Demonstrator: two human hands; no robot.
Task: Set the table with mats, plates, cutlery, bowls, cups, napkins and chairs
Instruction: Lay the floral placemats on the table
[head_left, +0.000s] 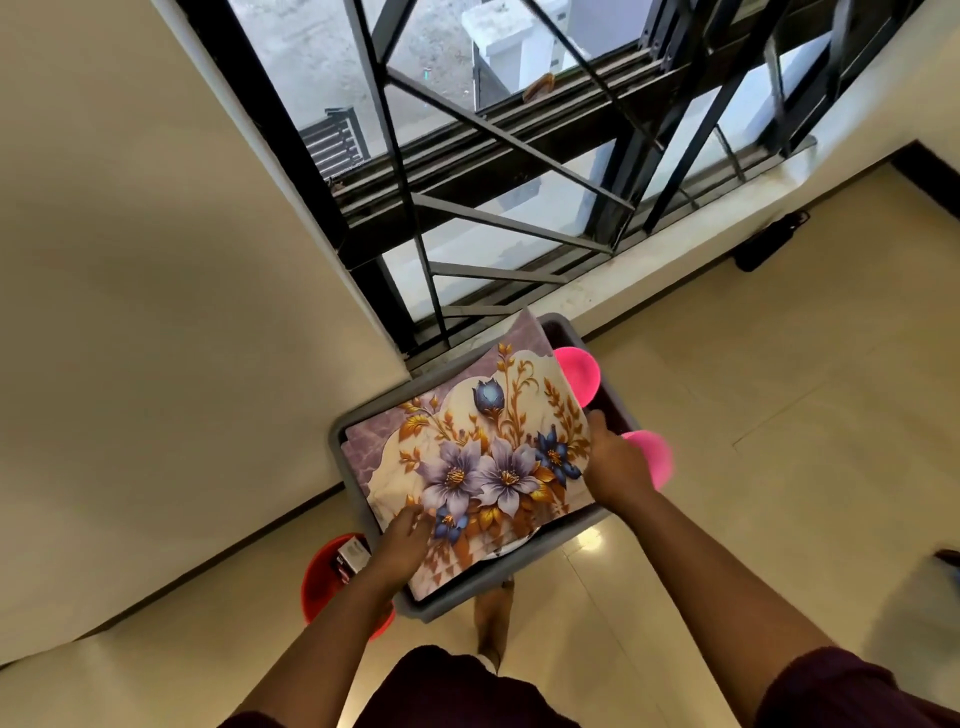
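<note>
While I look down from the head camera, I record a grey tub (363, 415) standing on the tiled floor (779, 415) just below a barred window (493, 182). Floral mats (483, 457), printed with purple and blue flowers and gold leaves, lie stacked in the tub; the top one is raised and bowed upward at its far end. My left hand (402, 540) rests on the near left edge of the top mat, fingers curled over it, though I cannot tell whether the thumb is under the sheet. My right hand (615, 457) grips the right edge of the same mat, fingers bent round it. Two pink round pieces (579, 371) show at the right side of the tub, one near the far corner and one just beyond my right hand; whether they are plates or bowls I cannot tell. A white rim (511, 545) shows under the mats at the near edge. A red bucket (324, 577) stands on the floor just left of the tub, beside my left forearm.
</note>
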